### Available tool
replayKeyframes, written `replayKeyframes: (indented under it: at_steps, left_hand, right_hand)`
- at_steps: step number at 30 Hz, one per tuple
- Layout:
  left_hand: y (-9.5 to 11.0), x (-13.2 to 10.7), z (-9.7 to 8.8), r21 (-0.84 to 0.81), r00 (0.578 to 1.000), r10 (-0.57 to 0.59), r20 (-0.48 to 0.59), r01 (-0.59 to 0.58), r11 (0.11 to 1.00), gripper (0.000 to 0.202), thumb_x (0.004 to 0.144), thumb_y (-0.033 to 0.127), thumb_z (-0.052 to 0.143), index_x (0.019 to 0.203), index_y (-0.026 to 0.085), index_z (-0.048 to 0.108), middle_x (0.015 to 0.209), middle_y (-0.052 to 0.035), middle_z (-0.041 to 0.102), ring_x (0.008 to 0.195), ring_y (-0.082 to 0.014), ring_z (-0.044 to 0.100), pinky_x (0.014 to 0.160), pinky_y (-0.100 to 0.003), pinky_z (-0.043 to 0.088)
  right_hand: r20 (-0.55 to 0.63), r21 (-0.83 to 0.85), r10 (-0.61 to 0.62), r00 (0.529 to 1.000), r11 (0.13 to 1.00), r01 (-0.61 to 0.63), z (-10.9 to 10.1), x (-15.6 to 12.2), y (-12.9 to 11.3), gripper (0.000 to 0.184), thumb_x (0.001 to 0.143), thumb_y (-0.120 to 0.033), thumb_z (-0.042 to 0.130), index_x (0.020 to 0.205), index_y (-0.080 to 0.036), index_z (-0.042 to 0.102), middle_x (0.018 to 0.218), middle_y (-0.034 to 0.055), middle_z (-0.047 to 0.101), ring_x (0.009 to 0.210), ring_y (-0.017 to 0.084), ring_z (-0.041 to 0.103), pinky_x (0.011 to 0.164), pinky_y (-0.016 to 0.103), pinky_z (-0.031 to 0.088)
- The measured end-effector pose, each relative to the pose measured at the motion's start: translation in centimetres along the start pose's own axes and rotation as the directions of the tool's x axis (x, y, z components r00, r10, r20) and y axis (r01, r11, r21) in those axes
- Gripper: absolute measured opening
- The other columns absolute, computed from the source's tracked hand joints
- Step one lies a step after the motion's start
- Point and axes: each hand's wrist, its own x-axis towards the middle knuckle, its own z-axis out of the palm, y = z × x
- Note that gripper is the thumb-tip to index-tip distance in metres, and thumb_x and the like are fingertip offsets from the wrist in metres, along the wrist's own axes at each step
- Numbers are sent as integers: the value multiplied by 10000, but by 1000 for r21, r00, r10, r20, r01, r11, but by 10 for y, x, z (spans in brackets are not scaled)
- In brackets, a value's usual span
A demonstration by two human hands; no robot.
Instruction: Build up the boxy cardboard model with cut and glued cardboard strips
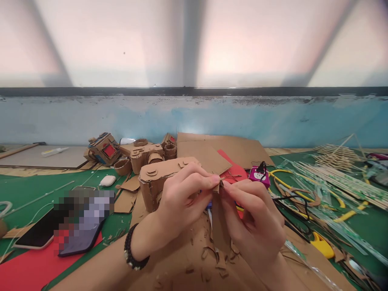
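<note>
Cardboard strip [220, 220] held upright between both hands, centre of view, above a cardboard sheet [182, 266] littered with offcuts. Left hand [178, 202]: thumb and forefinger pressed together on the strip's top edge, other fingers curled loosely. Right hand [254, 220]: fingertips [226, 185] pinching the same top edge from the other side, nearly touching the left fingertips; remaining fingers folded behind the strip. Bead bracelet [133, 250] on the left wrist.

Just behind the left hand: cardboard camera model [157, 178], touching or nearly touching the knuckles, cannot tell which. Further back: second cardboard camera [147, 155], small cardboard ring [123, 165], cube model with red panel [104, 148]. No containers with visible contents.

Right of the hands: purple gadget [259, 174], black cable [291, 202], yellow-handled tool [323, 244], bundle of sticks [336, 178]. Crowded that side. Left: phones [39, 232] on red sheet [27, 268] and green mat [27, 192], more open room there. Large cardboard panels [224, 147] lean flat behind, near the wall edge.
</note>
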Motion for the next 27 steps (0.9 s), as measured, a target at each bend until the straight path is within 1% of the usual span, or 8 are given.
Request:
replayKeyframes:
  at_steps: [4,8,12,15,20,22,25,27]
  left_hand:
    - [0,-3,0,-20,999,40,-1,-40,999,263,974,39,712,1078,279,684,933,-9,764,764,-161,738,646,-284,621]
    - [-1,-5,1,-40,999,32,-4,-32,999,271,981,34,685,1101,276,670,937,-23,785,788,-177,769,660,-291,642]
    - [-1,-3,2,-40,998,40,-46,-41,998,281,987,40,700,1146,271,688,984,-46,821,832,-182,790,699,-292,663]
    - [-2,-3,3,-33,999,51,-8,-51,998,334,961,0,689,1173,257,688,994,-47,823,859,-190,793,736,-305,671]
    - [-1,-4,4,-30,995,-99,1,99,995,279,969,58,702,1133,285,698,932,-17,785,790,-181,751,692,-306,649]
    - [0,-5,5,-56,980,-196,-29,194,979,230,972,73,707,1103,262,700,960,-23,779,845,-177,766,741,-301,665]
    - [2,-3,7,-169,928,-368,-57,355,920,168,992,102,711,1098,234,704,1014,-33,781,925,-165,789,805,-280,694]
    - [3,0,6,-263,890,-455,-19,434,862,142,992,137,734,1096,231,714,1044,-34,787,939,-159,798,796,-261,702]
  right_hand:
    - [2,-8,-59,998,998,59,-1,-1,0,640,915,124,696,1406,-285,731,897,8,648,778,185,677,613,328,603]
    - [-20,-68,-144,989,988,142,-1,1,1,589,911,115,716,1377,-246,724,910,30,693,771,193,687,593,328,601]
    - [-3,8,28,1000,1000,-28,1,0,5,397,968,16,718,1247,-265,680,987,38,743,845,193,742,673,320,650]
    - [15,37,134,991,990,-134,1,-2,8,281,993,-25,703,1136,-263,662,976,24,734,852,176,746,695,297,639]
    - [21,-9,129,991,992,-129,0,-2,8,268,994,-29,700,1109,-271,681,969,20,752,843,183,749,719,311,637]
    - [53,8,205,977,979,-206,1,-2,7,222,1009,-72,708,1117,-265,694,969,16,758,797,170,729,694,301,629]
    - [102,63,372,923,923,-379,2,-1,7,105,1027,-179,738,1092,-258,718,907,-5,763,705,148,695,599,264,588]
    - [109,102,431,896,891,-441,2,0,8,64,1022,-210,754,1056,-262,739,869,-13,774,700,149,711,572,246,573]
